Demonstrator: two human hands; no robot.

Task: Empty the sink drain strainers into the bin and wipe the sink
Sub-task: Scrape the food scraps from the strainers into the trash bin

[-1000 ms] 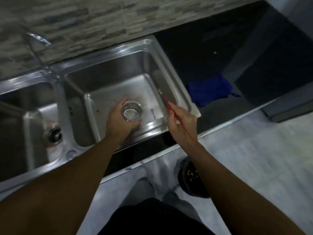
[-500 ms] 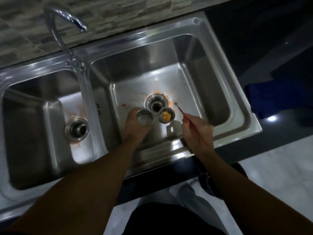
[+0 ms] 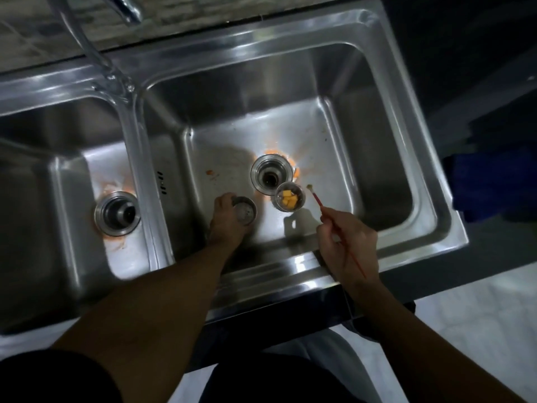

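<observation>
A steel double sink point(image 3: 290, 274) fills the view. My left hand point(image 3: 225, 221) grips an empty metal strainer point(image 3: 245, 210) low in the right basin. A second strainer point(image 3: 289, 196) with orange food pieces sits on the basin floor, just right of the first and at the edge of the open right drain point(image 3: 271, 175). My right hand point(image 3: 347, 242) holds a thin red brush point(image 3: 334, 225) with its tip close to the filled strainer. Orange residue rings both drains.
The left basin's drain point(image 3: 117, 213) is open with orange smears around it. A chrome tap point(image 3: 96, 50) rises at the back between the basins. A blue cloth point(image 3: 494, 184) lies on the dark counter at the right. Pale floor shows below.
The view swung from the counter edge and bin back over the sink. My left hand brought the empty strainer down into the right basin beside the filled one; my right hand followed with the brush.
</observation>
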